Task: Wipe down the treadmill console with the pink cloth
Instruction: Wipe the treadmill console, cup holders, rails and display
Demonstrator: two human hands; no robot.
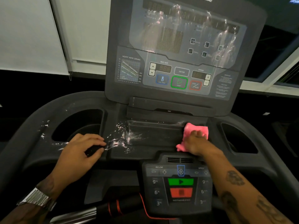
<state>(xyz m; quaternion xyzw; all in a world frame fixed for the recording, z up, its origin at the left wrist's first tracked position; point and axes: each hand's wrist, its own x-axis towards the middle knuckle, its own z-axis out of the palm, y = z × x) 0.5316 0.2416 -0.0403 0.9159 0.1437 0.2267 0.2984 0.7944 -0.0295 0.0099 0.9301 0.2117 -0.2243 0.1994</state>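
Observation:
The dark treadmill console (155, 139) fills the view, its upright display panel (181, 46) streaked with wet foam. My right hand (196, 143) presses the pink cloth (198, 129) flat on the right end of the console's middle shelf. White foam splatter (126, 138) lies on the shelf's left part and across the left tray rim. My left hand (82, 152) rests palm down on the ledge beside the left cup holder, fingers curled over a small dark thing I cannot make out.
Deep cup holders sit at left (80, 125) and right (237, 138). A lower keypad (179, 186) with green and red buttons lies near me, with a red safety cord (145, 207) beneath it. White blinds (32, 29) hang at the back left.

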